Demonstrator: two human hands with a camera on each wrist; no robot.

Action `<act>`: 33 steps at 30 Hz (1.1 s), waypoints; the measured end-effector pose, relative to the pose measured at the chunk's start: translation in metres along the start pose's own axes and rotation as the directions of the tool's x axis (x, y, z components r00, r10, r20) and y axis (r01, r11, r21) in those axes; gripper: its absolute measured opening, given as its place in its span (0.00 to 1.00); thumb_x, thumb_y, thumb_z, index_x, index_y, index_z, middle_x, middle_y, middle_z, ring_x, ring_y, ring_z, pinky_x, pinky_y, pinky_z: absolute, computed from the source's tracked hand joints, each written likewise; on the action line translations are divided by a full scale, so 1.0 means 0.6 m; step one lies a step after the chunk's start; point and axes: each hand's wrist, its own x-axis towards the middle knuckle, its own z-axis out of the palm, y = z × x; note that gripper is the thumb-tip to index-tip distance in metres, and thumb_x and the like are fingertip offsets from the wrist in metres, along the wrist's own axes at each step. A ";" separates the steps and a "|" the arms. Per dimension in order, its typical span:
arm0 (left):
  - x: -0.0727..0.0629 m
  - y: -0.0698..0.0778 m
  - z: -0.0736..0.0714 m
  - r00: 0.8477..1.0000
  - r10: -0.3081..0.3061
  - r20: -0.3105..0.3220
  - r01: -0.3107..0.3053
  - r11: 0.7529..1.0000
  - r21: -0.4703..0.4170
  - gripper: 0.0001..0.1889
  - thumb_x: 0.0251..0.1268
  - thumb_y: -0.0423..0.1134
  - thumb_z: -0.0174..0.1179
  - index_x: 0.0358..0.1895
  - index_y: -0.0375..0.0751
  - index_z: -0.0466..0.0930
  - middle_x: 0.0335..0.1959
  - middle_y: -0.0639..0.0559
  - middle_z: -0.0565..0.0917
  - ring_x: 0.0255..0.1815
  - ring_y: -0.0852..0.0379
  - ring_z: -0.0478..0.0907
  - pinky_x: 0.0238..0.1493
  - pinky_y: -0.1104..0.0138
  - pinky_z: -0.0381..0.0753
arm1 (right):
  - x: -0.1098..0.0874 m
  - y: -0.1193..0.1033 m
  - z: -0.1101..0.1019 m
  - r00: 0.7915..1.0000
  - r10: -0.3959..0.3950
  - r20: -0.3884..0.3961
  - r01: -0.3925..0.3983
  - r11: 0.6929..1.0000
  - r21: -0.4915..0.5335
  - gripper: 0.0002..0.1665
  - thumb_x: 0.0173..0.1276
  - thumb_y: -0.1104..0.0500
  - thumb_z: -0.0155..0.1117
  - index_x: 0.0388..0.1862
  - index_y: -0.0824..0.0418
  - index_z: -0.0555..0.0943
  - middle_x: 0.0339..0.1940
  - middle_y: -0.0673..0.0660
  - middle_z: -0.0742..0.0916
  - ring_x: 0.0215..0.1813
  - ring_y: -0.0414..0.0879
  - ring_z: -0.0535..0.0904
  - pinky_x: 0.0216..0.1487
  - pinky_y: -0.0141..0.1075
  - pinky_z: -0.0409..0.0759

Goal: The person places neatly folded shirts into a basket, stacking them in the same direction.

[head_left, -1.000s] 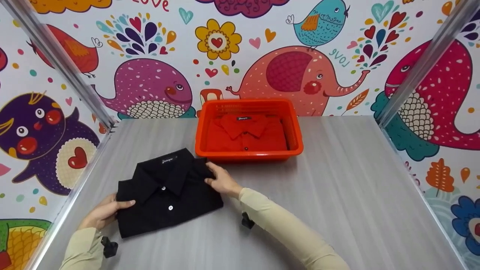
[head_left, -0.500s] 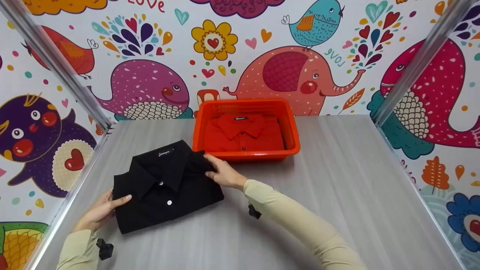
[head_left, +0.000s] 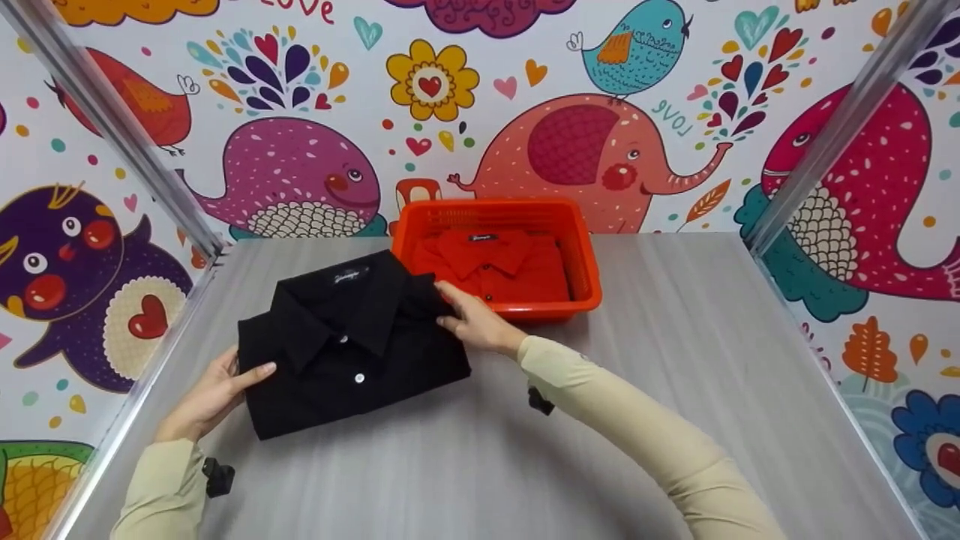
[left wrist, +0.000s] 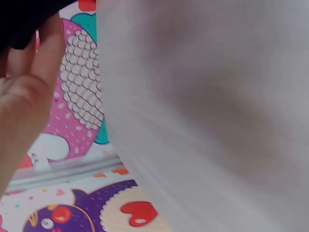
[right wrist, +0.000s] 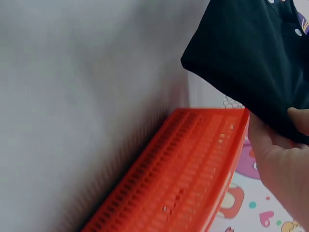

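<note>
A folded black shirt with a collar and white buttons is held up over the table, tilted a little. My left hand grips its left side, thumb on top and fingers underneath. On the opposite side my right hand pinches the shirt's upper right edge. Behind that hand stands an orange-red plastic basket, its left front corner overlapped by the black shirt in the head view. Inside the basket lies a folded red shirt, collar up. In the right wrist view, the black shirt hangs beside the basket's slotted wall.
The grey wood-grain table carries the basket near its back edge. A wall with cartoon animals rises right behind it. Metal posts stand at the back corners, and a metal rail runs along the left side.
Both hands have lifted the black shirt and carried it away from me and slightly right, so it now overlaps the basket's corner. The basket and red shirt have stayed in place.
</note>
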 end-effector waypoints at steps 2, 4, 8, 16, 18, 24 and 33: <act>0.009 0.006 0.009 1.000 0.006 0.012 -0.006 1.000 0.007 0.23 0.67 0.23 0.54 0.57 0.54 0.71 0.50 0.59 0.82 0.48 0.59 0.80 0.45 0.64 0.81 | -0.006 0.004 -0.014 1.000 0.005 -0.004 -0.006 1.000 -0.009 0.31 0.71 0.69 0.55 0.71 0.69 0.61 0.70 0.65 0.68 0.71 0.53 0.62 0.69 0.45 0.60; 0.018 0.011 0.018 0.999 0.013 0.030 -0.013 1.000 0.017 0.24 0.67 0.23 0.53 0.59 0.55 0.70 0.52 0.60 0.81 0.49 0.58 0.80 0.46 0.64 0.80 | -0.012 0.009 -0.028 1.000 0.013 -0.006 -0.013 1.000 -0.006 0.32 0.71 0.69 0.54 0.72 0.70 0.59 0.71 0.65 0.67 0.72 0.54 0.60 0.69 0.46 0.59; 0.036 0.020 0.039 0.997 0.028 0.074 -0.030 0.999 0.026 0.26 0.68 0.24 0.53 0.63 0.54 0.67 0.53 0.59 0.81 0.49 0.57 0.80 0.46 0.63 0.80 | -0.025 0.018 -0.057 0.999 0.038 -0.012 -0.038 0.999 0.006 0.34 0.72 0.69 0.53 0.74 0.70 0.56 0.73 0.66 0.64 0.73 0.55 0.59 0.70 0.47 0.58; 0.070 0.030 0.076 0.989 0.071 0.128 -0.077 0.996 0.046 0.30 0.68 0.24 0.53 0.71 0.44 0.60 0.53 0.56 0.81 0.49 0.54 0.80 0.45 0.61 0.81 | -0.041 0.029 -0.106 0.995 0.090 -0.049 -0.089 0.996 0.005 0.36 0.72 0.70 0.51 0.75 0.72 0.52 0.74 0.68 0.61 0.74 0.58 0.55 0.71 0.49 0.54; 0.078 0.032 0.088 0.993 0.070 0.099 -0.077 0.994 0.076 0.31 0.68 0.24 0.53 0.73 0.39 0.57 0.52 0.55 0.82 0.47 0.54 0.81 0.44 0.61 0.81 | -0.042 0.033 -0.116 0.996 0.060 -0.066 -0.060 0.998 -0.004 0.34 0.71 0.70 0.52 0.74 0.71 0.55 0.72 0.67 0.64 0.73 0.58 0.58 0.71 0.49 0.55; 0.113 0.036 0.127 0.998 0.064 0.019 -0.066 0.987 0.149 0.31 0.70 0.26 0.53 0.74 0.32 0.53 0.50 0.45 0.82 0.42 0.57 0.82 0.41 0.63 0.82 | -0.053 0.049 -0.146 0.995 0.024 -0.096 -0.019 0.998 0.052 0.31 0.70 0.74 0.51 0.71 0.67 0.61 0.66 0.64 0.72 0.64 0.54 0.70 0.63 0.48 0.68; 0.178 0.053 0.167 0.994 0.099 0.054 -0.107 0.979 0.173 0.27 0.71 0.25 0.50 0.71 0.31 0.57 0.48 0.39 0.83 0.39 0.56 0.84 0.39 0.62 0.83 | -0.071 0.057 -0.197 0.981 0.121 -0.154 -0.109 0.991 0.081 0.35 0.71 0.73 0.50 0.74 0.71 0.53 0.71 0.68 0.65 0.68 0.59 0.66 0.65 0.49 0.65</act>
